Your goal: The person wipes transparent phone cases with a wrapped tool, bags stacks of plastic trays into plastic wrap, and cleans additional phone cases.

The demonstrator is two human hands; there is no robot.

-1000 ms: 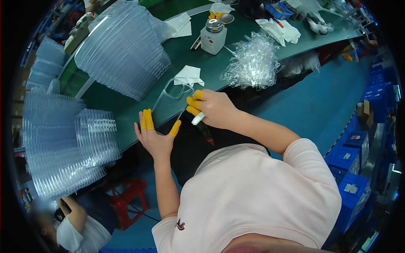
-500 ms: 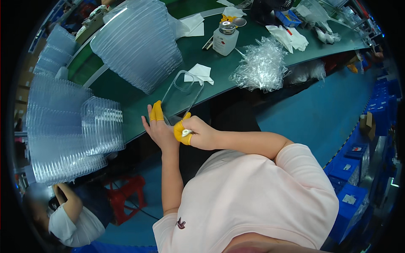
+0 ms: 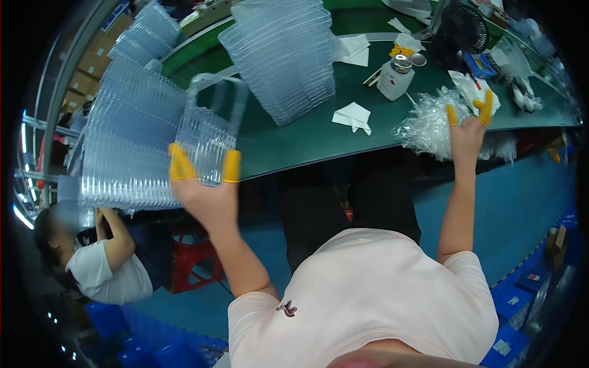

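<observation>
My left hand (image 3: 208,190), with yellow finger cots on thumb and fingers, grips a clear plastic tray (image 3: 241,101) by its near end. The tray is smeared by motion and stands over a short stack of clear trays (image 3: 211,138). On the right, my right hand (image 3: 468,132) reaches over a heap of crumpled clear film (image 3: 429,119). Its yellow-cotted fingers are spread, and nothing shows between them. Just beyond those fingertips lies a white wipe (image 3: 463,86) with a red pen on it.
A tall stack of clear trays (image 3: 285,67) stands on the green table (image 3: 294,144), with a larger stack (image 3: 123,153) at left. A white pump bottle (image 3: 394,78), folded wipe (image 3: 353,115) and black fan (image 3: 460,37) are farther right. A co-worker (image 3: 110,264) sits at left.
My hands have parted. The left has carried the tray left to the stack; the right has left the tray for the film heap, and the white wad it held no longer shows. The view has shifted.
</observation>
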